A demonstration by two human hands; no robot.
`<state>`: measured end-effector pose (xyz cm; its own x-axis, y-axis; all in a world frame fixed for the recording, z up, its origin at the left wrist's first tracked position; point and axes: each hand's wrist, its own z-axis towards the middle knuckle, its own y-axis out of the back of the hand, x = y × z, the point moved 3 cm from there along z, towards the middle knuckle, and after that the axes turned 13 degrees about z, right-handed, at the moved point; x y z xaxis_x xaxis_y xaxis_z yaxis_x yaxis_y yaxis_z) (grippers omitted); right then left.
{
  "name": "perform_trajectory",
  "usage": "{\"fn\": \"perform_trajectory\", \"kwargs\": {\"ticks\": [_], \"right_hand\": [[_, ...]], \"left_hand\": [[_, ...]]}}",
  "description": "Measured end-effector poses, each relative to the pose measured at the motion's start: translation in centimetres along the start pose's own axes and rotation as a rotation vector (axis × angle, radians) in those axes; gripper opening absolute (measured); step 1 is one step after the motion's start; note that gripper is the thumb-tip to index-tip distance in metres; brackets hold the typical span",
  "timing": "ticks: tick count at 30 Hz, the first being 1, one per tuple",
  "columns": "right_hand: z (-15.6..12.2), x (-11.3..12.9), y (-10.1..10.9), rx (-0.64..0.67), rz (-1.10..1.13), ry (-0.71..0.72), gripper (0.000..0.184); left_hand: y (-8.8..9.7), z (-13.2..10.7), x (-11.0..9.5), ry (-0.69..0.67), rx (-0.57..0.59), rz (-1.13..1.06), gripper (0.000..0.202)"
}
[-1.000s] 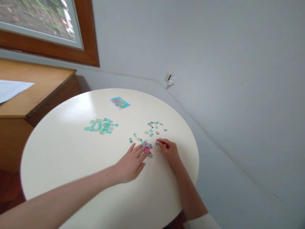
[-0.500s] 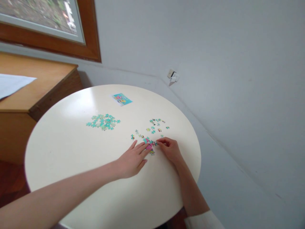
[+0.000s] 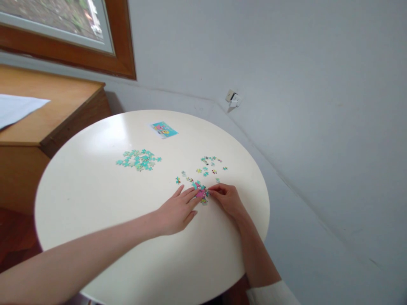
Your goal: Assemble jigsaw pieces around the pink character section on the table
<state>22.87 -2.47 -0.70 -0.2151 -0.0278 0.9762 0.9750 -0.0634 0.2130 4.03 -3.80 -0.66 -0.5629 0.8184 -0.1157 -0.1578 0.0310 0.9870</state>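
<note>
A small joined patch of jigsaw puzzle point(image 3: 201, 192), pink and teal, lies on the round white table point(image 3: 104, 203). My left hand point(image 3: 179, 209) is spread flat, its fingertips resting on the patch's left side. At the patch's right edge, my right hand point(image 3: 226, 199) pinches a small puzzle piece point(image 3: 208, 192) between thumb and forefinger; the fingertips partly hide it. Loose puzzle pieces point(image 3: 205, 171) are scattered just beyond both hands.
A larger heap of teal pieces point(image 3: 139, 160) lies left of centre on the table. Behind it is a colourful picture card point(image 3: 164, 129). A wooden cabinet point(image 3: 73, 101) with a paper sheet point(image 3: 19, 108) stands at left. The wall holds a socket with a plug point(image 3: 233, 99).
The piece in my right hand sits closer against the patch's right edge. My left hand stays on the patch. The whole view has shifted slightly.
</note>
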Motion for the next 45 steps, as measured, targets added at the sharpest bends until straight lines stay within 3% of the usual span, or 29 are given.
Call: {"fn": "perform_trajectory", "kwargs": {"ticks": [9, 22, 45], "right_hand": [[0.02, -0.11, -0.12, -0.006, -0.005, -0.002, 0.019], [-0.06, -0.08, -0.23, 0.004, -0.012, 0.002, 0.020], [-0.20, 0.16, -0.66, 0.011, -0.085, 0.025, 0.014]], "left_hand": [[0.19, 0.06, -0.06, 0.010, 0.045, 0.013, 0.051], [-0.02, -0.06, 0.03, 0.004, -0.021, 0.008, 0.051], [0.06, -0.04, -0.07, 0.015, -0.007, 0.022, 0.051]]}}
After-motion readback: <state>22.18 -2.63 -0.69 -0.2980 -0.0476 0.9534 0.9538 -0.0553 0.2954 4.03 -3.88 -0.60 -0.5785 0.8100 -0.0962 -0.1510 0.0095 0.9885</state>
